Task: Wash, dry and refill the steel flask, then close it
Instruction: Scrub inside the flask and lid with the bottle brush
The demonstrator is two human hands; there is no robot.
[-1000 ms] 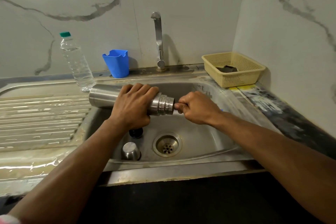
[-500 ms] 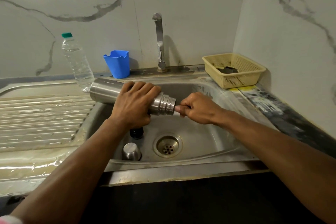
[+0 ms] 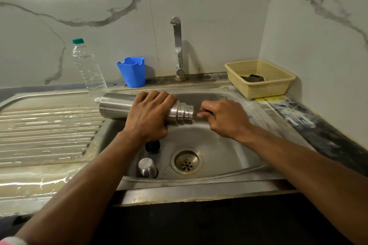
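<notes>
Head view: your left hand wraps its fingers round the steel flask, held level over the sink, threaded neck pointing to 3 o'clock. Your right hand curls narrow fingers at the mouth; whether they hold anything I cannot tell. Below, at 6 o'clock, lie one steel cup and one black stopper.

White marble-look walls with grey veins meet in a corner right of the tap. Below the tap sits a steel sink; its ribbed, wet drainboard lies left, a dark stained surface right.
</notes>
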